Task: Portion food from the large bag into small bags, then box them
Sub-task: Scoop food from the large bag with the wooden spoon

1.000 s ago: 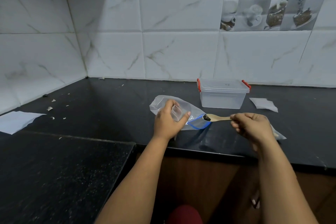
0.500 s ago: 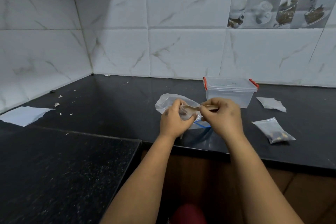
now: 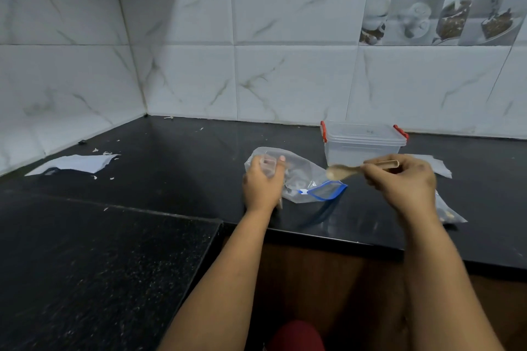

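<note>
A large clear bag (image 3: 305,179) with a blue zip edge lies on the black counter (image 3: 176,168), its mouth turned right. My left hand (image 3: 263,184) holds a small clear bag (image 3: 268,166) upright in front of it. To the right, my right hand (image 3: 400,184) grips a pale wooden spoon (image 3: 340,172) by the handle, its bowl pointing left above the large bag's mouth; the spoon is blurred. A clear lidded box (image 3: 362,142) with red clips stands behind. A filled small bag (image 3: 449,212) lies partly hidden behind my right wrist.
A white paper sheet (image 3: 77,163) lies at the left of the counter with small scraps around it. Another white piece (image 3: 440,167) lies right of the box. Marble-look wall tiles close the back and left. The counter's front edge runs just under my wrists.
My right hand with the spoon has pulled away to the right from the small bag, where it was half a second ago. My left hand still holds the small bag.
</note>
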